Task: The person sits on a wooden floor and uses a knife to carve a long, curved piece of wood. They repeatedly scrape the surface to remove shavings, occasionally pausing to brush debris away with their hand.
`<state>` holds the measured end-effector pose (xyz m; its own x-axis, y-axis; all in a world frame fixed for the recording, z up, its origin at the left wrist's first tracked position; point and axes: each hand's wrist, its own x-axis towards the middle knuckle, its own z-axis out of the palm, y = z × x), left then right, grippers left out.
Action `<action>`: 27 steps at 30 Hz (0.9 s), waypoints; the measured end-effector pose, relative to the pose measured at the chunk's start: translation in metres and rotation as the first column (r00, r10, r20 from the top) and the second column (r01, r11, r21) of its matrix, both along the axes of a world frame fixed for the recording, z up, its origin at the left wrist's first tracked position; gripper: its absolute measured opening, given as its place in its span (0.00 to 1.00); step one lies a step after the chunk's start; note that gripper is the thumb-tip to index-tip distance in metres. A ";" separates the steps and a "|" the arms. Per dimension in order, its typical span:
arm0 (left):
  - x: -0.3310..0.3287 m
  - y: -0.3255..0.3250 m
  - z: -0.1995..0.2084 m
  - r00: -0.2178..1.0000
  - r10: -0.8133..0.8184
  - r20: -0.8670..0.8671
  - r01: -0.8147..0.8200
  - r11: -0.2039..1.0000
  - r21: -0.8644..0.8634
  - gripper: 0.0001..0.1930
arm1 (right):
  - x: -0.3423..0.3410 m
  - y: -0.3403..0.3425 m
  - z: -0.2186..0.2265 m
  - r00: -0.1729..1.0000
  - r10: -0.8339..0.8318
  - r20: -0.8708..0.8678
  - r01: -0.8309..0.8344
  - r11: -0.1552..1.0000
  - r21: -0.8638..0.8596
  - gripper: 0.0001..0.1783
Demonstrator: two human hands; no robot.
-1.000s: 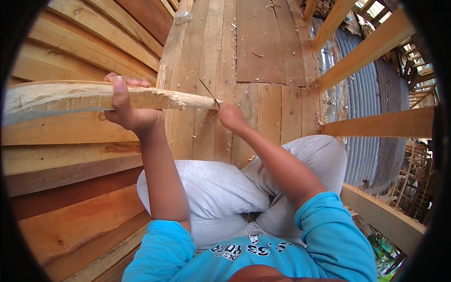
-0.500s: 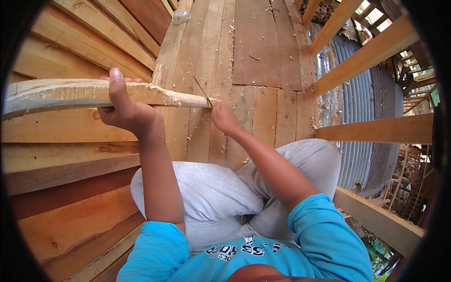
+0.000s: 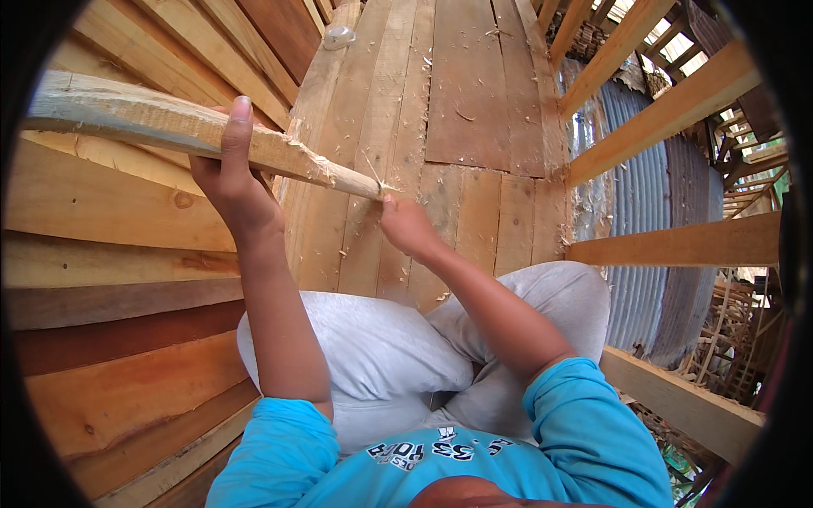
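Observation:
A long pale piece of wood (image 3: 279,154) slants from the upper left down toward the middle, thick at the left and whittled to a narrow end on the right. My left hand (image 3: 237,178) is closed around its middle, thumb lying over the top. At the narrow end, my right hand (image 3: 408,227) is closed on a knife; its thin blade (image 3: 373,172) stands up against the wood. The knife's handle is hidden inside my fist. Fresh curls and rough cut marks show along the wood's upper edge.
Wood shavings lie scattered over the plank floor (image 3: 364,110). A clear plastic item (image 3: 339,37) sits at the far left of it. Board walling (image 3: 110,203) stands close on my left. Wooden rails (image 3: 677,240) and corrugated metal sheet (image 3: 637,212) are at the right.
The wood has tilted, its thick left end now higher and its narrow end slightly lower. My left hand has moved a little with it. The knife blade has turned more upright near the tip.

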<state>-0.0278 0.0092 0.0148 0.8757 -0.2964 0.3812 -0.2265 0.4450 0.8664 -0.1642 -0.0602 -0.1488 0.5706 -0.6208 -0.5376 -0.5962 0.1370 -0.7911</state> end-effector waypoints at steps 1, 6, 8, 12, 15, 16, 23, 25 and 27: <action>0.006 0.002 -0.007 1.000 0.008 0.014 -0.008 1.000 0.004 0.13 | 0.005 0.005 0.025 0.992 0.106 0.068 -0.098 0.989 -0.114 0.25; -0.008 -0.007 -0.012 0.998 -0.056 0.014 0.057 0.981 -0.183 0.13 | -0.007 -0.014 -0.046 0.995 0.077 -0.061 -0.088 0.977 -0.194 0.26; -0.006 -0.003 -0.013 0.995 -0.091 0.041 0.096 0.982 -0.163 0.12 | -0.010 -0.012 -0.038 0.985 0.156 -0.079 -0.166 0.975 -0.145 0.26; -0.007 -0.011 -0.021 0.987 0.025 0.160 -0.015 0.998 -0.066 0.12 | -0.004 0.002 0.002 0.988 0.130 0.086 -0.120 0.987 -0.106 0.24; -0.014 -0.015 -0.015 0.990 -0.052 0.128 0.076 0.978 -0.196 0.10 | -0.013 -0.010 -0.041 1.000 0.019 -0.017 -0.019 1.000 -0.013 0.29; -0.015 -0.013 -0.014 0.990 -0.092 0.107 0.112 0.973 -0.200 0.10 | -0.013 -0.004 -0.036 1.000 -0.008 -0.027 0.009 0.998 0.059 0.29; -0.033 -0.021 -0.015 0.971 0.159 0.179 -0.144 0.985 -0.092 0.09 | -0.001 -0.004 -0.039 0.943 -0.006 0.331 0.041 0.994 -0.097 0.29; -0.026 -0.015 -0.017 0.971 0.168 0.171 -0.157 0.985 -0.076 0.10 | 0.001 -0.003 -0.038 0.950 0.025 0.311 0.023 0.988 -0.151 0.29; -0.021 -0.014 -0.018 0.967 0.176 0.186 -0.159 0.982 -0.101 0.11 | 0.003 0.001 -0.036 0.946 0.024 0.324 0.050 0.975 -0.218 0.29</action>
